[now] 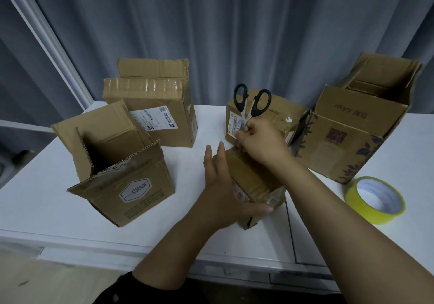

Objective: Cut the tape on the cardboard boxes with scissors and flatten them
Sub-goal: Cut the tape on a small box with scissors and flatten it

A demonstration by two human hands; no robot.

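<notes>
A small cardboard box (252,177) lies on the white table (47,200) right in front of me. My left hand (219,181) rests against its left side with straight fingers and the thumb along its near edge. My right hand (260,143) grips black-handled scissors (252,103) by the blades, the handles pointing up and the tips hidden in my fist above the box's far end. Behind the scissors stands another small box (277,116) with a barcode label.
An open box (122,170) stands at the left, a taped box (157,109) behind it, and a tall open printed box (357,125) at the right. A yellow tape roll (375,199) lies at the right front. Grey curtains hang behind the table.
</notes>
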